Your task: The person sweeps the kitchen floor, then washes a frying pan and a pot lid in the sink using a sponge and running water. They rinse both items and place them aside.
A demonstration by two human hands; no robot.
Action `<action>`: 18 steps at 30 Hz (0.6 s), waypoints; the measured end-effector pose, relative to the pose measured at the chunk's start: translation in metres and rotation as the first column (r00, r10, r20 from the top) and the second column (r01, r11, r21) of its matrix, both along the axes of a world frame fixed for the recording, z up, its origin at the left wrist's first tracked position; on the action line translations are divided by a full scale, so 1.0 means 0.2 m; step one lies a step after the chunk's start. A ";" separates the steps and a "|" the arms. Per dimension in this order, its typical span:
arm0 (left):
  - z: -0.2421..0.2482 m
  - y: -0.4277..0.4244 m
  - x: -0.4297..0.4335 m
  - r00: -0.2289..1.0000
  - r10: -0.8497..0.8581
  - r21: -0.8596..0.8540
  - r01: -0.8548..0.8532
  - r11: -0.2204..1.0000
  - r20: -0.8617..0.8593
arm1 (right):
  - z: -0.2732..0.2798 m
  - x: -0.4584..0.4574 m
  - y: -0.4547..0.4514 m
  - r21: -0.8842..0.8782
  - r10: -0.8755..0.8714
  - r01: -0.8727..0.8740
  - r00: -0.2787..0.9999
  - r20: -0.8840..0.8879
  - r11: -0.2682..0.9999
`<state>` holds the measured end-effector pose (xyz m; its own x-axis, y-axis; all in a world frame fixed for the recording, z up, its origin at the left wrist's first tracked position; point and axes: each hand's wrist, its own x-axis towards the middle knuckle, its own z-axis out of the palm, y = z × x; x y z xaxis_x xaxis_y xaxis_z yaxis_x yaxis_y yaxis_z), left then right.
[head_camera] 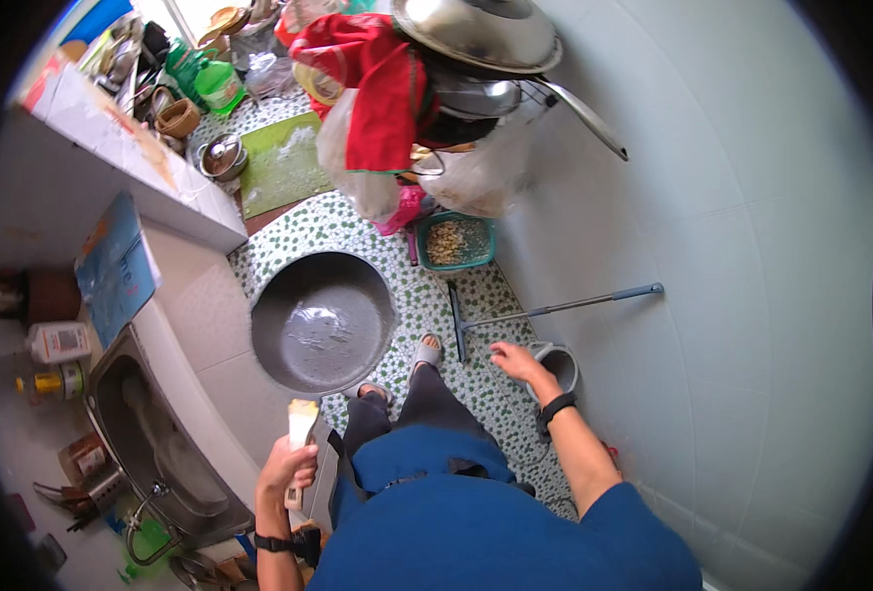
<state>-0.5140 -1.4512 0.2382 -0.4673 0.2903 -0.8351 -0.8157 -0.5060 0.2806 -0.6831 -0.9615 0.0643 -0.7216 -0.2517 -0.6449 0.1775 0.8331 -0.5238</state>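
My left hand (287, 467) grips a flat white-handled tool (303, 425) with a yellowish end, held upright beside the sink counter. Its exact kind is unclear. My right hand (516, 362) holds nothing; its fingers are loosely bent over the floor, near a grey bucket (565, 367) that the forearm partly hides. In front of my feet lies a large dark grey basin (281, 303) with a wet, shiny bottom. A floor squeegee (540, 312) with a long metal handle leans against the wall to the right of the basin.
On my left is a steel sink (115, 369) with a tap (137, 517) and bottles beyond it. A teal tray (493, 247) of small pieces sits by the wall. Farther off are a green mat (281, 166), a small pot (222, 156) and a stacked wok lid (480, 33).
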 end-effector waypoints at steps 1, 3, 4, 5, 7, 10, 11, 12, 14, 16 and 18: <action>-0.07 0.08 -0.10 0.998 -0.059 0.015 0.058 0.998 0.018 | -0.01 0.05 0.07 -0.041 -0.046 0.047 0.999 0.017 0.998; -0.20 0.24 -0.28 0.986 -0.161 0.056 0.159 0.986 0.043 | 0.00 0.12 0.17 -0.097 -0.137 0.146 0.987 0.085 0.985; -0.28 0.31 -0.36 0.979 -0.202 0.057 0.200 0.978 0.041 | 0.01 0.15 0.22 -0.061 -0.193 0.207 0.964 0.180 0.976; -0.35 0.38 -0.43 0.972 -0.231 0.063 0.229 0.971 0.034 | 0.03 0.17 0.27 -0.035 -0.196 0.207 0.960 0.199 0.978; -0.49 0.51 -0.56 0.971 -0.234 0.095 0.230 0.968 0.036 | 0.07 0.21 0.36 0.036 -0.214 0.211 0.946 0.242 0.977; -0.66 0.68 -0.78 0.965 -0.259 0.082 0.255 0.963 0.046 | 0.15 0.22 0.47 0.105 -0.262 0.242 0.917 0.299 0.965; -0.70 0.73 -0.85 0.965 -0.257 0.054 0.254 0.966 0.054 | 0.16 0.21 0.50 0.124 -0.297 0.271 0.900 0.318 0.955; -0.75 0.78 -0.91 0.960 -0.266 0.039 0.263 0.964 0.084 | 0.17 0.19 0.52 0.087 -0.290 0.277 0.915 0.280 0.957; -0.81 0.84 -1.01 0.964 -0.260 0.048 0.258 0.965 0.060 | 0.16 0.13 0.53 0.065 -0.299 0.292 0.924 0.238 0.954; -0.84 0.88 -1.07 0.965 -0.256 0.001 0.257 0.966 0.059 | 0.15 0.03 0.50 -0.044 -0.148 0.153 0.983 0.110 0.987; -0.86 0.88 -1.11 0.972 -0.234 0.009 0.234 0.972 0.038 | 0.14 -0.11 0.42 -0.089 -0.074 0.077 0.997 0.039 0.993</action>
